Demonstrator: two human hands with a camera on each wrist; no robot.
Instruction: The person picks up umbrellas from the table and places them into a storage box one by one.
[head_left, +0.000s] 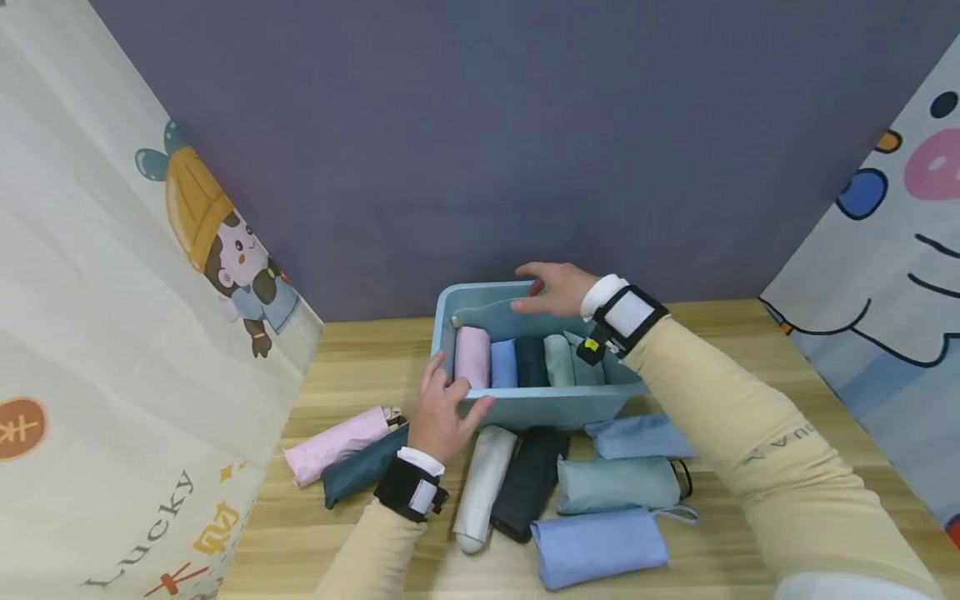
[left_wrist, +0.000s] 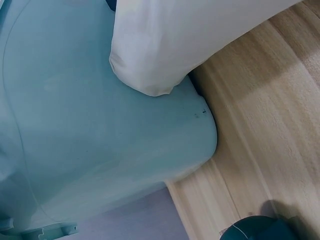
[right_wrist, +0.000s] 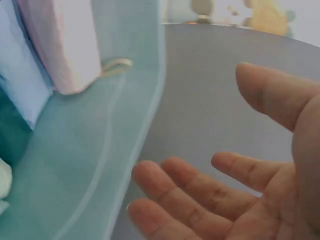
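Observation:
A light blue plastic bin point(head_left: 558, 408) holds a row of folded umbrellas: a pink umbrella point(head_left: 472, 357), a blue umbrella point(head_left: 503, 363), a dark umbrella point(head_left: 532, 362) and pale green ones point(head_left: 558, 360). At the bin's front left corner, my left hand point(head_left: 438, 417) has its fingers spread at the rim, nothing in its grasp. Over the back rim is my right hand point(head_left: 561, 288), empty, with thumb and fingers apart. The right wrist view shows its fingers point(right_wrist: 185, 195) beside the bin's wall. In the left wrist view, a pale umbrella point(left_wrist: 150, 50) overlaps the bin's side.
In front of the bin lie more folded umbrellas: a white one point(head_left: 483, 487), a black one point(head_left: 531, 483), a grey-green one point(head_left: 618, 485) and several blue ones point(head_left: 600, 546). Left of them are a pink one point(head_left: 341, 443) and a dark teal one point(head_left: 363, 468). A dark wall point(head_left: 510, 150) stands behind.

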